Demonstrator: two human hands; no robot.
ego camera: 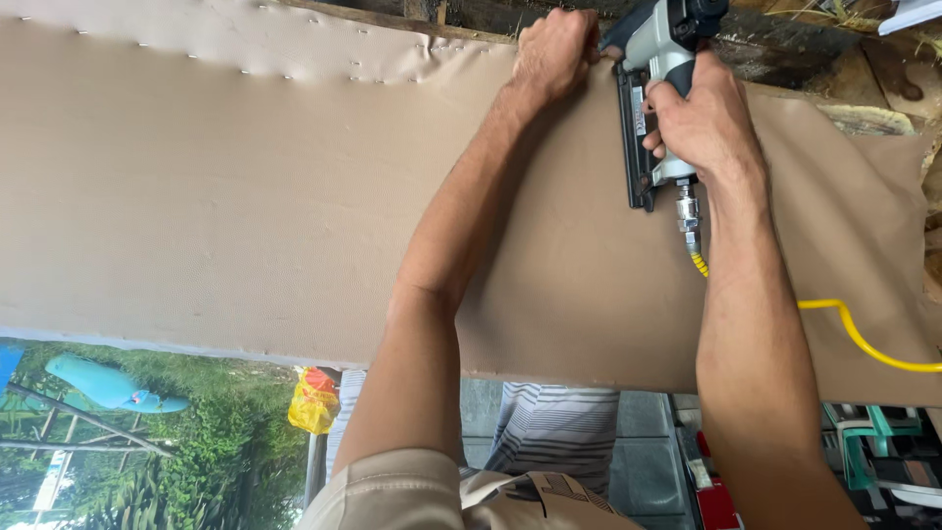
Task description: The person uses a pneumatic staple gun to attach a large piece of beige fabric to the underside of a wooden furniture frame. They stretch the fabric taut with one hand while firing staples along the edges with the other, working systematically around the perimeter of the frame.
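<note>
The tan sheet [245, 196] looks like faux leather, matt with a fine grain, smooth except for puckers along its top edge where small shiny metal staples [287, 75] sit. Above that edge there's rough, dark, weathered wood [785, 49]. The staple gun [655, 69] has a dull grey metal body with black plastic parts, a bright metal fitting below, then a glossy yellow plastic hose [863, 339].

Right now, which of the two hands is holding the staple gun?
The right hand holds it, wrapped around the grey staple gun with the yellow hose trailing from it. The left hand only presses the tan fabric down beside the gun's nose.
</note>
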